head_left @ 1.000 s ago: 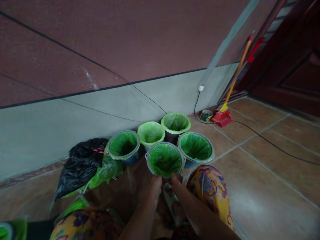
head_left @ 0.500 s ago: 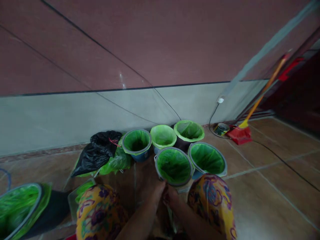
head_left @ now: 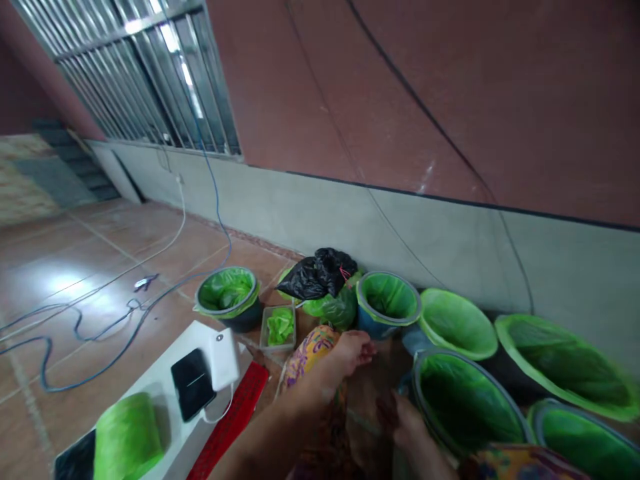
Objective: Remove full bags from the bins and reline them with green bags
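Observation:
My left hand [head_left: 354,350] hangs over my knee in patterned cloth, fingers loosely bent and a little apart, with nothing visible in them. Just beyond it stands a blue bucket [head_left: 373,325] lined with a green bag. Lower down, my right hand [head_left: 400,421] is dim and slightly blurred; its fingers reach out loosely and appear to hold nothing. It is close to the grey-rimmed lined bucket [head_left: 440,427] on its right. Behind are a bucket with a pale green liner [head_left: 457,323] and a dark one with a green liner [head_left: 565,363].
To the left lie a green bag roll [head_left: 127,437], a black phone [head_left: 193,385] and a white power bank [head_left: 224,360] on a white surface. Beyond are a lined bucket [head_left: 227,292], a clear tub [head_left: 279,328] and a black bag [head_left: 313,275]. A blue cable [head_left: 123,347] crosses the floor.
My view has swung to the left, bringing the window, cables and white surface into sight. My hands, together before, are now apart, the left one farther out.

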A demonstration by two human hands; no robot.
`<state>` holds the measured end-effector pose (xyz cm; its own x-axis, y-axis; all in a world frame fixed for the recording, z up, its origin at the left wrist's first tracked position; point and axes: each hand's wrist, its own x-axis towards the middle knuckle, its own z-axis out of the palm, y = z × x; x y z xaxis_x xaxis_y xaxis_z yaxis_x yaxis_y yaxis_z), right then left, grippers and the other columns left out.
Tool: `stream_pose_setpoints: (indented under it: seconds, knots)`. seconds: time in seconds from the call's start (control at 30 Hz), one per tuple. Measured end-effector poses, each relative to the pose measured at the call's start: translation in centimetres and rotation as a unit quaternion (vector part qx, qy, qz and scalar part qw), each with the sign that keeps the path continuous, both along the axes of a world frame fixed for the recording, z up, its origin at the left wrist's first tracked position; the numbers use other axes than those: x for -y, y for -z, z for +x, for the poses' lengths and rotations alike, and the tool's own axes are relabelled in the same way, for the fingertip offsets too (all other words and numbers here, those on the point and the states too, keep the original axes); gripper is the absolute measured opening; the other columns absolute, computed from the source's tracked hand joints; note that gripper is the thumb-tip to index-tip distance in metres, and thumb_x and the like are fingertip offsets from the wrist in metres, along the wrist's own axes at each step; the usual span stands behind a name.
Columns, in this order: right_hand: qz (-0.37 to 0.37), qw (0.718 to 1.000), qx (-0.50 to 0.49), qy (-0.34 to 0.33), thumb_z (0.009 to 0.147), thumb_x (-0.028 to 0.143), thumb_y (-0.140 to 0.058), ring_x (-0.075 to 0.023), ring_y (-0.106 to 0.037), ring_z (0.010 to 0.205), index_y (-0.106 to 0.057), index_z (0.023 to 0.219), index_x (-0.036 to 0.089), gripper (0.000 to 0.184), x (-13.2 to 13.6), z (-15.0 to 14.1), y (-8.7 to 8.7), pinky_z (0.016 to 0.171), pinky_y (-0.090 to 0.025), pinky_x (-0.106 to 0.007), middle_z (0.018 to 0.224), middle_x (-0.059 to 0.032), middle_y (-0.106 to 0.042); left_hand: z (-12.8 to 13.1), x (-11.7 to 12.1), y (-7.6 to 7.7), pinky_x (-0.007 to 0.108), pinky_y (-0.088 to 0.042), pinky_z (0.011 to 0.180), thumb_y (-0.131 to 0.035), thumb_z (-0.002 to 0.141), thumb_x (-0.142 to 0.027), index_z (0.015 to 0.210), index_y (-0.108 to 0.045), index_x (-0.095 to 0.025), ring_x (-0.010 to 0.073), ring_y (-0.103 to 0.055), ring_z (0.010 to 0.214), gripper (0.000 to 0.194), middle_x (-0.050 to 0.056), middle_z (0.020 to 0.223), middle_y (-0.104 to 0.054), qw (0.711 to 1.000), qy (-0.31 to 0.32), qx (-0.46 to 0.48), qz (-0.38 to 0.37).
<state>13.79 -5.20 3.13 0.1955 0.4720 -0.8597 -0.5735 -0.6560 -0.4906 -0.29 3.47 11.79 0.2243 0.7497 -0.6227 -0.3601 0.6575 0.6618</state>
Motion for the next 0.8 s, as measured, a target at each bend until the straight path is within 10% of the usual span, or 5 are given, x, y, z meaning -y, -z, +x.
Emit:
stream_pose_setpoints:
  seconds: [0.4, 0.57, 0.8]
  knots:
    - [0.12, 0.99, 0.016, -0.066, 0.083, 0.018, -0.057, -0.0117, -0.065, 0.061, -0.058, 0.08, 0.02, 0.004, -9.5, -6.6, -8.0, 0.059, -0.053, -0.022, 0.074, -0.0031, -0.07, -14.9, -2.3, -6.5, 0.022, -0.051, 0.062, -0.073, 0.073, -0.017, 0.089, -0.065, -0.014, 0.0119, -0.066, 0.064, 0.019, 0.007, 0.08, -0.07, 0.986, -0.142, 0.02, 0.084]
    - [0.156, 0.98, 0.033, -0.121, 0.08, 0.017, -0.062, -0.011, -0.064, 0.059, -0.061, 0.088, 0.016, 0.008, -11.7, -13.1, -8.2, 0.053, -0.051, -0.019, 0.073, -0.0028, -0.071, -26.5, -2.1, -6.2, 0.022, -0.052, 0.06, -0.07, 0.072, -0.013, 0.092, -0.063, -0.014, 0.0104, -0.064, 0.06, 0.021, 0.007, 0.081, -0.071, 0.961, -0.254, -0.074, 0.086]
    - [0.211, 0.915, 0.113, -0.323, 0.078, 0.02, -0.062, -0.0093, -0.061, 0.057, -0.061, 0.099, 0.016, 0.021, -16.5, -23.7, -8.0, 0.049, -0.045, -0.017, 0.077, -0.0014, -0.069, -41.6, -2.4, -2.5, 0.021, -0.047, 0.059, -0.062, 0.068, -0.011, 0.084, -0.062, -0.011, 0.0094, -0.058, 0.055, 0.016, -0.001, 0.062, -0.06, 0.855, -0.39, -0.341, 0.021]
